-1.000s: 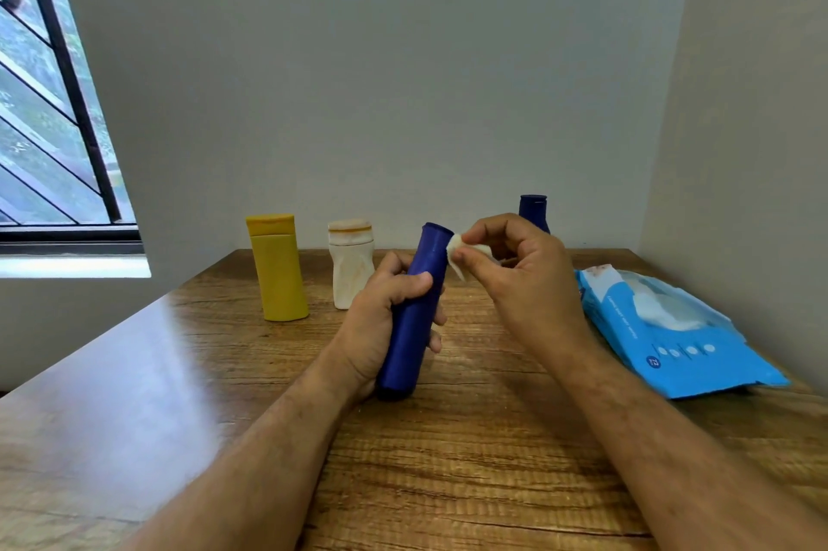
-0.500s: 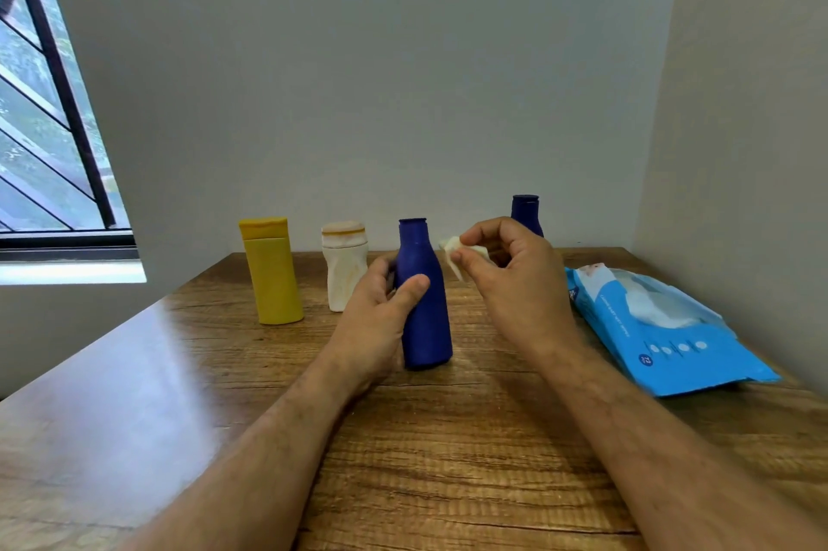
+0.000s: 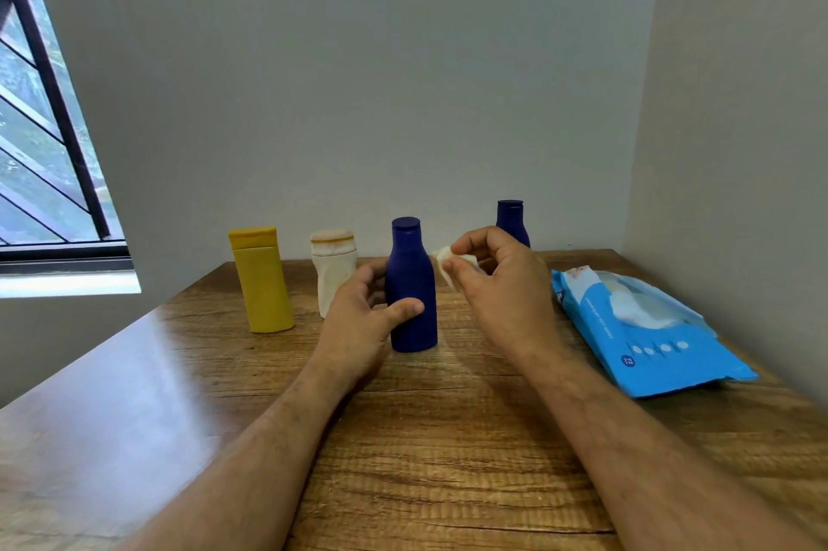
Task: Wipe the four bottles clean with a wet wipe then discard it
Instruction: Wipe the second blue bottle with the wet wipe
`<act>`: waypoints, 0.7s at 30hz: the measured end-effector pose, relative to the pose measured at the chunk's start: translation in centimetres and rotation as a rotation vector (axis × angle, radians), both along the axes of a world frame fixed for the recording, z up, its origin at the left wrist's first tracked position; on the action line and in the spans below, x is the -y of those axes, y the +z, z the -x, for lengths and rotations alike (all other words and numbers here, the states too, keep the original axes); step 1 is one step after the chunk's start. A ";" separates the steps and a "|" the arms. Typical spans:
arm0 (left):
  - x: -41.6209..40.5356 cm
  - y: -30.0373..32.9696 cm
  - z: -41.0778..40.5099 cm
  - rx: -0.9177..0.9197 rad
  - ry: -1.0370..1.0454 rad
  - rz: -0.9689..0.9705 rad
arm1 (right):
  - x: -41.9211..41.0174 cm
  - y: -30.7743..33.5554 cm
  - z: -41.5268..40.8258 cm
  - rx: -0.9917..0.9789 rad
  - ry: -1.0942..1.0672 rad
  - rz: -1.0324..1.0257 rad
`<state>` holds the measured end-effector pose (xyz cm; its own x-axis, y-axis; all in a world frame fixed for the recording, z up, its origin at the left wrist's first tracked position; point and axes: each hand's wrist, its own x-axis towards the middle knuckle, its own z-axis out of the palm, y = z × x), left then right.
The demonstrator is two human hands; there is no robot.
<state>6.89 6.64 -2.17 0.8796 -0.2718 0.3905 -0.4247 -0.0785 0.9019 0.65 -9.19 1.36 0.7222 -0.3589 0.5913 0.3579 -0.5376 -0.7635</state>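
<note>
Set upright again on the wooden table (image 3: 403, 438): the near blue bottle (image 3: 411, 290), tilted and lifted off the wood a second ago, standing on its base half a second ago and now. Read as one bottle's wipe-down likely finished, with attention about to move to another. Left hand (image 3: 358, 322) loosening rather than clamping, thumb tip resting against the bottle's lower front, fingers curved behind the body with a gap showing toward the palm; contact light, more a steadying touch than a hold. Wrist low, forearm running back toward the camera. Right hand (image 3: 497, 281) raised just right of the bottle's shoulder, thumb and forefinger pinching the small crumpled wet wipe (image 3: 448, 261), the wad poking out leftward toward the bottle's neck but not touching it. Beyond the left grip, the white bottle (image 3: 332, 270) just behind the knuckles and the yellow bottle (image 3: 262, 281) farther left, both upright. Behind the right grip, the far blue bottle (image 3: 511, 221), partly hidden by the fingers. Right of that hand, well apart, the blue wipes pack (image 3: 645, 340), flap open.
</note>
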 end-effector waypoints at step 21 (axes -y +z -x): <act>5.1 0.1 -4.3 -0.107 0.062 -0.258 | 1.3 -0.2 -0.8 0.060 -0.121 -0.030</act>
